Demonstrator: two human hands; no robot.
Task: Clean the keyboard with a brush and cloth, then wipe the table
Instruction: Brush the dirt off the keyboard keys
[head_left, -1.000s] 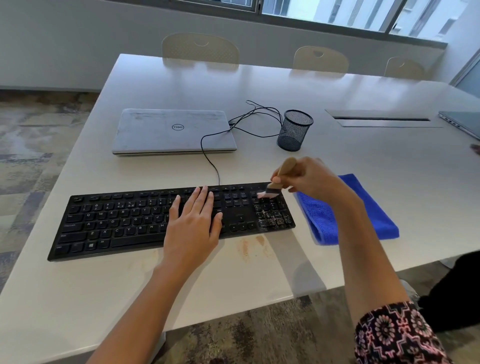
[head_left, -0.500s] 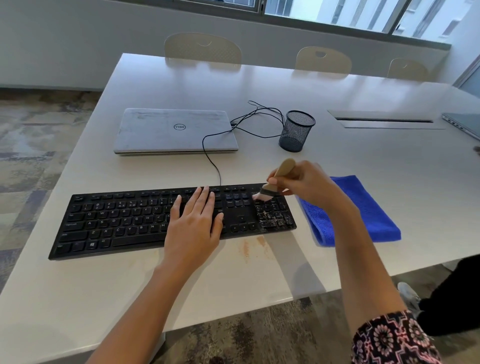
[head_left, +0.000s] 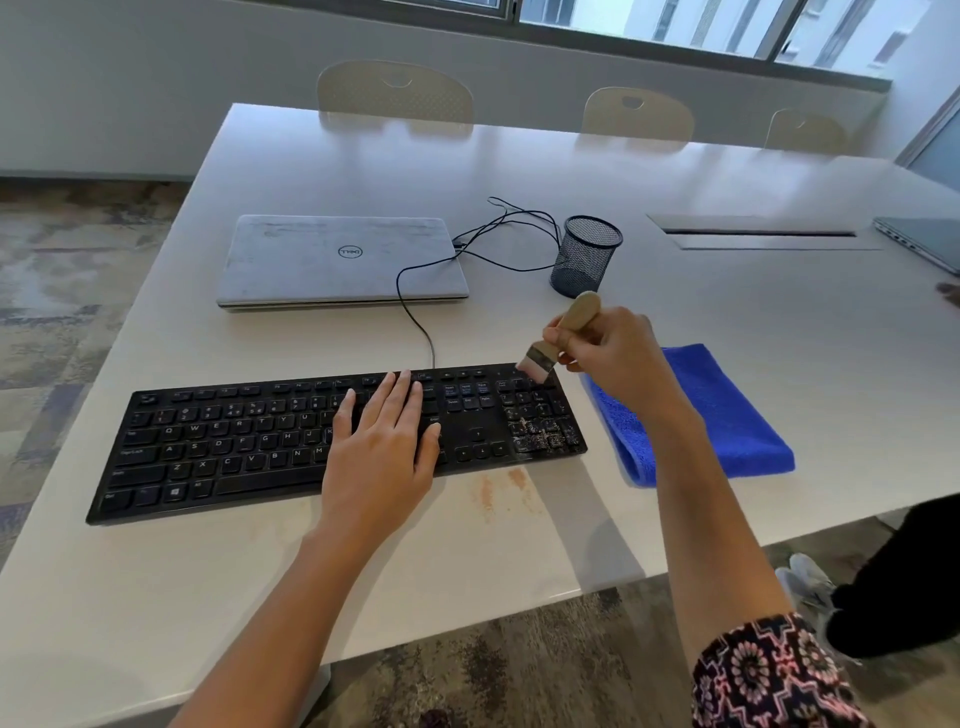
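Brushing at the far right rim of the keyboard (head_left: 234, 441), centre of the frame, with the brush (head_left: 571, 325) gripped round its wooden handle by the right hand (head_left: 613, 358). Shifted over the last second from the top keys of the number pad up to that rim, with the bristles now touching the back edge. Pressing flat on the middle keys with the left hand (head_left: 379, 452), fingers straight, unmoved over the same span, steadying the board on the bench (head_left: 779, 322).

Judged as one stroke finished rather than the whole brushing step, given pale crumbs (head_left: 543, 436) caked on the lower number-pad keys, right of centre. Leaving the blue cloth (head_left: 727, 415) folded and untouched just right of the keyboard, partly behind the right forearm. Leaving also an orange smear (head_left: 498, 488) on the bench just below the keyboard's near edge, work for the later wipe.

Backed, upper centre, by a closed laptop (head_left: 337, 260) and a black mesh cup (head_left: 587, 260), with a thin black cable (head_left: 410, 306) running up from the keyboard's far edge between them. Standing near the line of any stroke past the rim, hence likely to collect swept crumbs and to need lifting or skirting during the wipe. Bounded at the right edge of the frame by a second laptop (head_left: 919, 241), well apart.
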